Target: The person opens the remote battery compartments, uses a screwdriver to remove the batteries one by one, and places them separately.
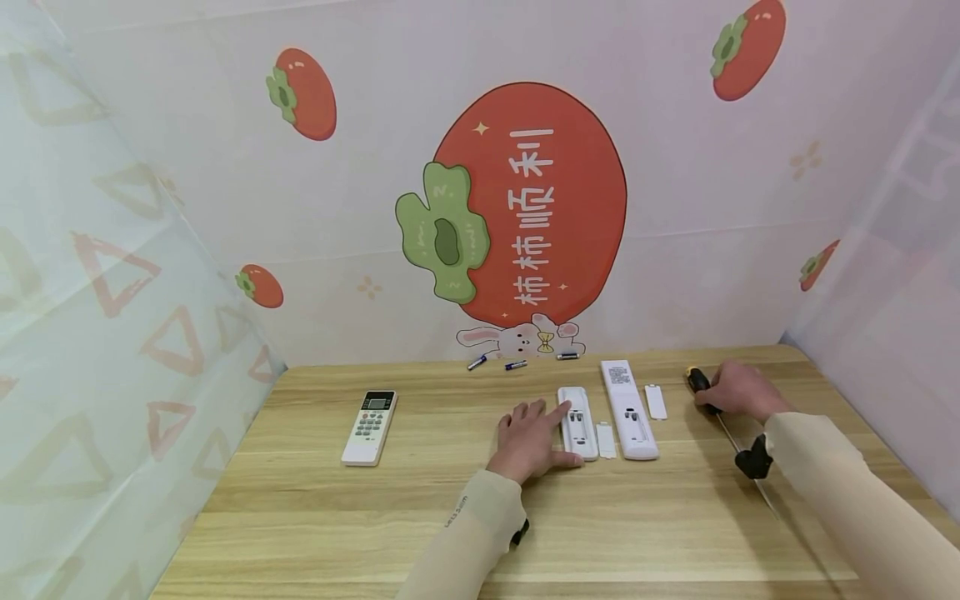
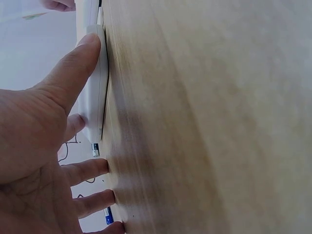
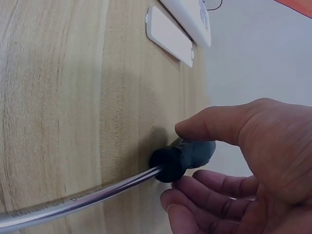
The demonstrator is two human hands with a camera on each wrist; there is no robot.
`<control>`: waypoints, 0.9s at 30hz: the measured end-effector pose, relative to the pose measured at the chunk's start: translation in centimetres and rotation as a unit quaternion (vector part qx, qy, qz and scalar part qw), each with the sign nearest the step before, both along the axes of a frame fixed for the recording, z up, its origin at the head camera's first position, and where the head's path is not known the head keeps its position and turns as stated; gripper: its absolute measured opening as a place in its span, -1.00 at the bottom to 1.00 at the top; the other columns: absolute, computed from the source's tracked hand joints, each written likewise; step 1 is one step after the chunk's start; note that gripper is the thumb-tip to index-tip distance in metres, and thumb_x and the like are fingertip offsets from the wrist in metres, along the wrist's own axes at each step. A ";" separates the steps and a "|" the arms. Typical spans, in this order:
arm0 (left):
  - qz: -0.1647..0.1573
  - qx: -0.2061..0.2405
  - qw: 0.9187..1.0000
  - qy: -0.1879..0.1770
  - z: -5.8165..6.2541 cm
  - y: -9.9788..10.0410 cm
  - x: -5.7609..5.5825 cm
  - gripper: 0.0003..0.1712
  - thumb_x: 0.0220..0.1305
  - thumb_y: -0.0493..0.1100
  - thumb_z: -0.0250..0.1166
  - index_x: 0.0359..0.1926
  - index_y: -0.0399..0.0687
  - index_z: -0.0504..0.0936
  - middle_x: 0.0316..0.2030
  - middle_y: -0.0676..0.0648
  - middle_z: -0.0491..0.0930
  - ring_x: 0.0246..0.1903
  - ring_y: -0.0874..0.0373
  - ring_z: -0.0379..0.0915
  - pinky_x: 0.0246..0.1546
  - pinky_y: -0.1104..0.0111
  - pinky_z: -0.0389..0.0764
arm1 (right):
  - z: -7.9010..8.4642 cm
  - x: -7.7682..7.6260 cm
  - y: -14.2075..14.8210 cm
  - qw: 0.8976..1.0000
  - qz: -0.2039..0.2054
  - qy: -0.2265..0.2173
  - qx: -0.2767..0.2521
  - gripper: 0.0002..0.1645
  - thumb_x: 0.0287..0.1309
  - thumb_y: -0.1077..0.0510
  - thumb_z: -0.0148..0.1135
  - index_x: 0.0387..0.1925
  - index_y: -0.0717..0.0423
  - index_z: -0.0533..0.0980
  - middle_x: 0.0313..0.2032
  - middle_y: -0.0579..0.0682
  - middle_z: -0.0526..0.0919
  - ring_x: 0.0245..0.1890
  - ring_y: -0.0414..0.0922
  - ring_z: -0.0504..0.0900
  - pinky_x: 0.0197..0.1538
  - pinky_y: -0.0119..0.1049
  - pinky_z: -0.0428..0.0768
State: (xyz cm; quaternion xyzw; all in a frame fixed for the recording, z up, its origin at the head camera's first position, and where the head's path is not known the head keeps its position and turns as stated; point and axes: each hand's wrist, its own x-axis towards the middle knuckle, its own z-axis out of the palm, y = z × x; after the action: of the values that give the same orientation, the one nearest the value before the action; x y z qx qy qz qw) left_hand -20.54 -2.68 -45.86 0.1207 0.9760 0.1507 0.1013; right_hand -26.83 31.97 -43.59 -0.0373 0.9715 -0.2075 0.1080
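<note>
Your near right sleeve (image 1: pixel 832 483) could snag the screwdriver (image 1: pixel 699 382) your right hand (image 1: pixel 742 392) pinches; your spread left hand (image 1: pixel 527 440) touches a remote (image 1: pixel 577 432).

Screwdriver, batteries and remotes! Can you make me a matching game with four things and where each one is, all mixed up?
Things:
1. screwdriver
2. remote with a screen
3. three batteries
4. shorter open remote

Places:
A. along the back of the table
B. under the touch of the left hand
C. in the right hand
D. on the table's left side, buttons up

Right pairs: 1-C, 2-D, 3-A, 4-B
</note>
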 end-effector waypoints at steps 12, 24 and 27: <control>-0.005 0.004 1.000 -0.005 0.3 -0.1 0.1 0.05 0.06 0.38 0.45 0.54 0.41 0.24 0.49 -0.08 0.23 0.46 -0.15 0.07 0.40 -0.13 0.12 | 1.6 1.1 -1.0 1.000 -0.012 0.012 -0.003 -0.46 0.15 -0.01 0.35 -0.75 -0.09 0.23 -0.73 -0.22 0.17 -0.68 -0.25 0.18 -0.55 -0.35 0.16; -0.012 0.010 1.000 -0.010 0.3 -0.3 -0.1 0.06 0.06 0.39 0.44 0.55 0.39 0.23 0.50 -0.10 0.22 0.47 -0.16 0.05 0.40 -0.14 0.11 | 2.9 2.7 -3.5 0.999 0.005 0.050 -0.008 -0.58 0.13 0.00 0.39 -0.42 0.19 0.37 -0.51 -0.01 0.42 -0.50 -0.09 0.40 -0.44 -0.23 0.33; -0.011 0.011 1.000 -0.011 0.3 -0.3 -0.1 0.06 0.07 0.39 0.45 0.55 0.39 0.23 0.50 -0.10 0.21 0.47 -0.17 0.05 0.40 -0.15 0.10 | 3.0 3.0 -4.2 0.998 0.007 0.055 -0.011 -0.59 0.12 0.01 0.40 -0.43 0.15 0.34 -0.52 -0.02 0.37 -0.49 -0.08 0.37 -0.44 -0.22 0.30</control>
State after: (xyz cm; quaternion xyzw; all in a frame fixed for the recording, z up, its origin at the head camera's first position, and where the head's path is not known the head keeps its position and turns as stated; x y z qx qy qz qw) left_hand -20.67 -2.98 -45.61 0.1308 0.9717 0.1615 0.1120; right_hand -23.84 27.76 -40.60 -0.0569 0.9735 -0.2146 0.0551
